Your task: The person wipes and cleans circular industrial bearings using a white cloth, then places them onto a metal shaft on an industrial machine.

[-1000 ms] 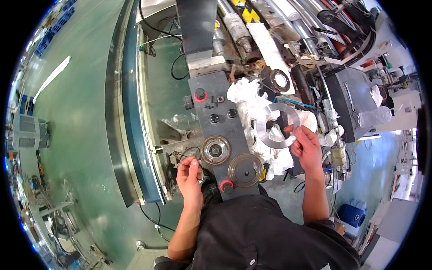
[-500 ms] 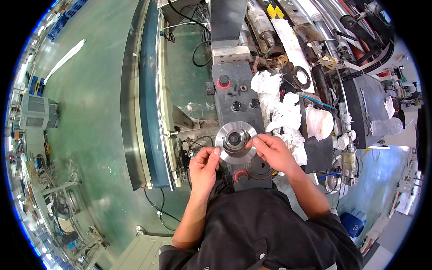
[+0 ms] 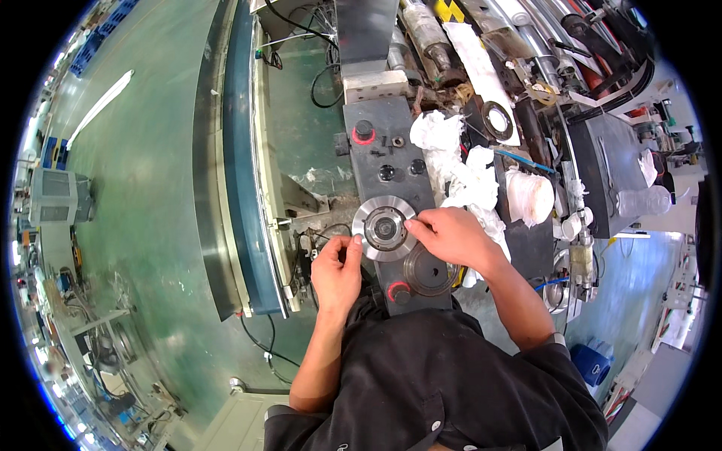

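Observation:
A shiny round metal flange ring sits around the dark hub on the grey machine block. My left hand grips its left edge, the thumb at the rim and the fingers curled. On the right side, my right hand holds it with the thumb on its face and the fingers bent beneath, partly hidden. A darker round disc lies on the block below my right hand, close to a red-collared black knob.
Another red-collared knob and small screws are farther up the block. White rags and a roll of white material lie to the right. A conveyor belt runs along the left, above green floor.
The ring now sits flatter and more centred around the hub. My right hand has shifted slightly left and up, its thumb closer over the ring. The whole view has shifted a little.

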`<state>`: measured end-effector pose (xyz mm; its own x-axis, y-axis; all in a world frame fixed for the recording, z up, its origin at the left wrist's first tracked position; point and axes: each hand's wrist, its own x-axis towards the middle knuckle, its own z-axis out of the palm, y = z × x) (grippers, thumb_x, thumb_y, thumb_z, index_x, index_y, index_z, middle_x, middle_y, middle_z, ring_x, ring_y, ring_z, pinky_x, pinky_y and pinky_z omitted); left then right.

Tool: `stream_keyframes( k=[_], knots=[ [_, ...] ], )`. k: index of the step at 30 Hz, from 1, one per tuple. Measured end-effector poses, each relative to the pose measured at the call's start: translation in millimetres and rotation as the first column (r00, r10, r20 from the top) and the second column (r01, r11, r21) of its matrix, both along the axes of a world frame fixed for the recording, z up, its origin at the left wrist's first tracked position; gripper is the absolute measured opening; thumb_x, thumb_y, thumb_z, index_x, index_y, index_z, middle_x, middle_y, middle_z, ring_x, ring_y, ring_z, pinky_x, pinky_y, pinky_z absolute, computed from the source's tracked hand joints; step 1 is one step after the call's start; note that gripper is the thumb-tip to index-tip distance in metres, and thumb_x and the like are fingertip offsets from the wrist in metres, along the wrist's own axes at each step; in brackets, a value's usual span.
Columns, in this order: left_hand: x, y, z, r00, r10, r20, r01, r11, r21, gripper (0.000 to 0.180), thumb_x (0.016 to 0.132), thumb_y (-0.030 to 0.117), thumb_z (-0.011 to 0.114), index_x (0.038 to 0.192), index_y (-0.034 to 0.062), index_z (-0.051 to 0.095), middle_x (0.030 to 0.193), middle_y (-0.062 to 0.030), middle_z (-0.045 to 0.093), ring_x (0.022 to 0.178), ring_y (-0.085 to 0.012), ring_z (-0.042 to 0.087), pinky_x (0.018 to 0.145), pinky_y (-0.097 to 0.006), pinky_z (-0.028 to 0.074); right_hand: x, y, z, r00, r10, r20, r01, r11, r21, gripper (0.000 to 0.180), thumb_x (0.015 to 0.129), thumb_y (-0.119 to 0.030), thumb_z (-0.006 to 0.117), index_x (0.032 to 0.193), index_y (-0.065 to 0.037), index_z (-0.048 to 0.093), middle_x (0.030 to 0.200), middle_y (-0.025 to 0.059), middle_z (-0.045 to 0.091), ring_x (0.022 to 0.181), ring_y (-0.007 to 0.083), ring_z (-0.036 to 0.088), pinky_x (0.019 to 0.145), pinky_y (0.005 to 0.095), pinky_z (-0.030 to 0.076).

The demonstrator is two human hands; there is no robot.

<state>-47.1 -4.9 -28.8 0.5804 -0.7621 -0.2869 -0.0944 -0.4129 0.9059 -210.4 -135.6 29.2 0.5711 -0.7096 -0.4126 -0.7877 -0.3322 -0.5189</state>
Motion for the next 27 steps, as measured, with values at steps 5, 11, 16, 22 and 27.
stream_keyframes(
  k=[5,11,16,22,27],
  knots=[
    [2,0,2,0.999,-0.031,-0.008,0.031,0.999,-0.018,0.025,0.088,0.025,0.062,0.083,0.0004,0.061,0.062,-0.0010,0.054,0.058,-0.0068,0.045,0.055,-0.024,0.040,2,-3,3,0.999,0.019,-0.030,-0.018,0.999,0.027,0.040,0.087,-0.040,0.051,0.076,-0.004,0.066,0.068,0.0176,0.062,0.070,0.0377,0.061,0.065,0.0456,0.046],
    [2,-1,2,0.999,-0.021,-0.025,0.020,0.999,-0.043,0.023,0.088,0.022,0.062,0.082,0.0000,0.060,0.063,0.0007,0.054,0.059,-0.0061,0.044,0.055,-0.023,0.039,2,-7,1,0.998,-0.005,-0.064,0.007,0.999,0.032,0.044,0.085,-0.043,0.054,0.072,-0.003,0.066,0.068,0.0173,0.063,0.070,0.0370,0.061,0.065,0.0445,0.047],
    [1,0,-2,0.998,-0.004,-0.056,0.000,0.998,-0.069,0.021,0.088,0.020,0.063,0.082,-0.0002,0.060,0.063,0.0014,0.053,0.059,-0.0055,0.043,0.055,-0.022,0.039,-2,-10,-5,0.999,-0.025,-0.026,0.026,0.999,0.046,0.042,0.085,-0.040,0.057,0.070,-0.002,0.065,0.059,0.0127,0.061,0.058,0.0279,0.061,0.056,0.0381,0.045],
    [0,1,-1,0.990,0.008,-0.143,-0.019,0.997,-0.079,0.019,0.088,0.018,0.063,0.082,-0.0002,0.059,0.064,0.0027,0.054,0.058,-0.0034,0.043,0.053,-0.021,0.037,-6,-12,-10,0.994,-0.086,0.061,0.078,0.988,0.131,0.036,0.086,-0.035,0.059,0.072,-0.003,0.065,0.055,0.0065,0.060,0.051,0.0165,0.059,0.050,0.0316,0.043],
    [2,1,-5,0.971,0.011,-0.240,-0.038,0.994,-0.107,0.018,0.087,0.017,0.063,0.084,-0.0004,0.061,0.067,0.0039,0.054,0.059,-0.0023,0.042,0.052,-0.019,0.035,-1,-11,-3,0.994,-0.110,-0.022,0.113,0.983,0.147,0.035,0.085,-0.037,0.057,0.073,-0.006,0.067,0.057,0.0072,0.062,0.059,0.0257,0.062,0.060,0.0371,0.047]
  ],
)
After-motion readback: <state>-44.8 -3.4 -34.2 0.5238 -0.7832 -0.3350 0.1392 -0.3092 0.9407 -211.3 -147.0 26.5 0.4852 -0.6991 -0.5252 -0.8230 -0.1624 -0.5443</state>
